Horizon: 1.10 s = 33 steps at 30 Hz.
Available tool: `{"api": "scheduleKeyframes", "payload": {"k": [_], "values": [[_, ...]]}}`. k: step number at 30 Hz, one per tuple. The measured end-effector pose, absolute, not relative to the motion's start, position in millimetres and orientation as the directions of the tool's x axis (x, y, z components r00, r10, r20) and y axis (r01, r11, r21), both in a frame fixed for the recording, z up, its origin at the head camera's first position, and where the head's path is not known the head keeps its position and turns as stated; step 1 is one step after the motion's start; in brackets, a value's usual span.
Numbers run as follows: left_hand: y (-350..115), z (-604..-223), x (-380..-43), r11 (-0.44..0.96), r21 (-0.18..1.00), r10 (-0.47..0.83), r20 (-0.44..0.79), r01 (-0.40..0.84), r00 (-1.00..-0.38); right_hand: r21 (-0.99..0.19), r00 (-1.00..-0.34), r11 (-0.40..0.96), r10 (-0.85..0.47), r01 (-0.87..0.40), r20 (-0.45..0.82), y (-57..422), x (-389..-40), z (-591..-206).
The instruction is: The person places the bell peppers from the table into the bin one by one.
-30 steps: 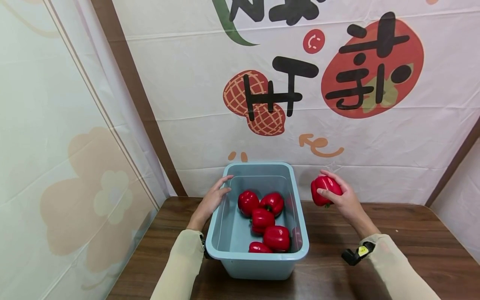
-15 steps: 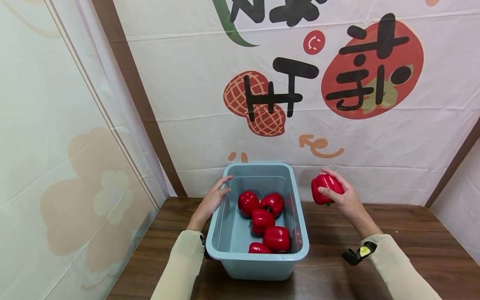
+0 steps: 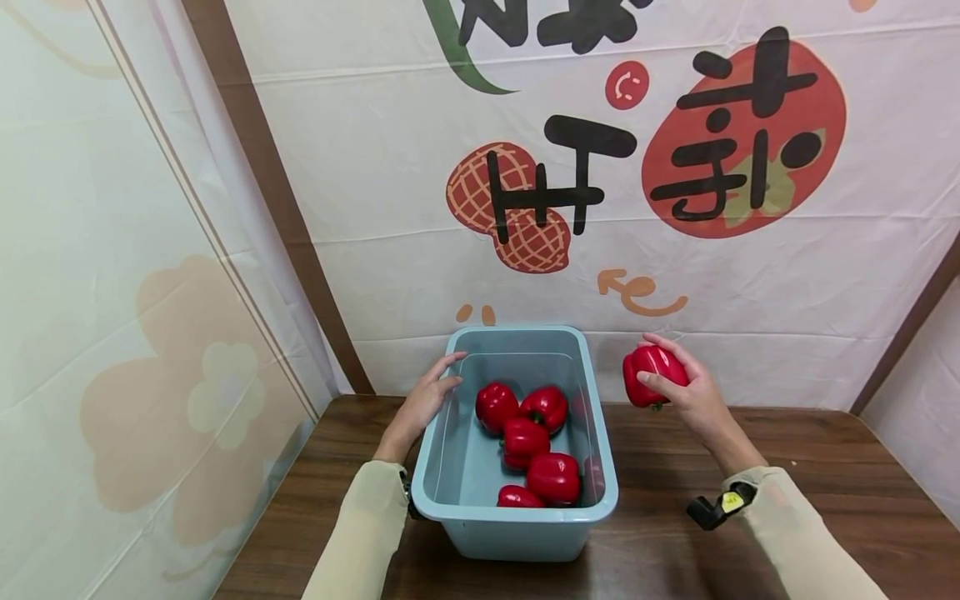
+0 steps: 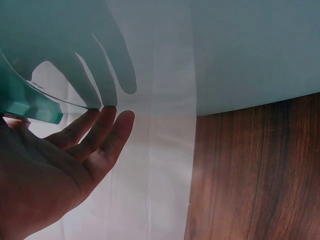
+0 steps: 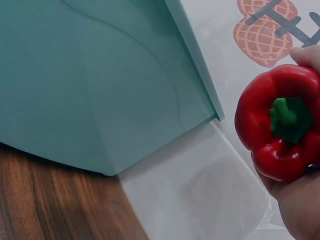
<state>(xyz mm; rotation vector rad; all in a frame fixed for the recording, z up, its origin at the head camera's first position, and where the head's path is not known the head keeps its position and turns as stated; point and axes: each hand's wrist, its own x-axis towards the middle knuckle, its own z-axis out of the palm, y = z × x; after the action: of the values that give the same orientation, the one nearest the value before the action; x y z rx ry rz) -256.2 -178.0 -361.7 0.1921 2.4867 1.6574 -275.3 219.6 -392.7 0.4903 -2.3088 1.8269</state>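
Observation:
In the head view a light blue plastic bin (image 3: 516, 515) stands on the table. Several red bell peppers lie inside it, among them a front one (image 3: 553, 477) and a back left one (image 3: 497, 406). My left hand (image 3: 422, 407) holds the bin's left rim, thumb and index finger over the edge. The left wrist view shows its other fingers (image 4: 107, 130) against the outer wall. Right of the bin, my right hand (image 3: 697, 400) grips another red bell pepper (image 3: 637, 367) in the air. In the right wrist view that pepper's green stem (image 5: 285, 112) faces the camera.
The dark wooden table (image 3: 810, 475) extends to both sides of the bin. A white printed cloth (image 3: 390, 275) hangs close behind the bin, and another cloth (image 3: 172, 333) closes off the left side. A black wrist strap (image 3: 720, 506) is on the right sleeve.
My right hand with the bell pepper has drifted very slightly up and to the right. The left hand, the bin and the peppers inside have stayed put.

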Motion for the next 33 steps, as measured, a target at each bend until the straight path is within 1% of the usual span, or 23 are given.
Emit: {"api": "scheduleKeyframes", "payload": {"k": [6,13,22,33], "values": [[-181,-375,-269,0.366,0.930,0.183,-0.056,0.015,-0.982,-0.905,-0.922,0.199,-0.168,-0.377,0.348,220,-274,-389],[-187,-399,-285,0.369,0.929,0.155,-0.020,0.039,-0.988,-0.906,-0.920,0.186,-0.169,-0.381,0.353,219,-272,-385],[-187,-401,-285,0.370,0.927,0.145,0.010,0.064,-0.989,-0.898,-0.908,0.165,-0.180,-0.407,0.379,218,-271,-380],[-188,-401,-287,0.366,0.929,0.166,-0.017,0.046,-0.986,-0.900,-0.905,0.147,-0.192,-0.410,0.380,216,-268,-372]]}}
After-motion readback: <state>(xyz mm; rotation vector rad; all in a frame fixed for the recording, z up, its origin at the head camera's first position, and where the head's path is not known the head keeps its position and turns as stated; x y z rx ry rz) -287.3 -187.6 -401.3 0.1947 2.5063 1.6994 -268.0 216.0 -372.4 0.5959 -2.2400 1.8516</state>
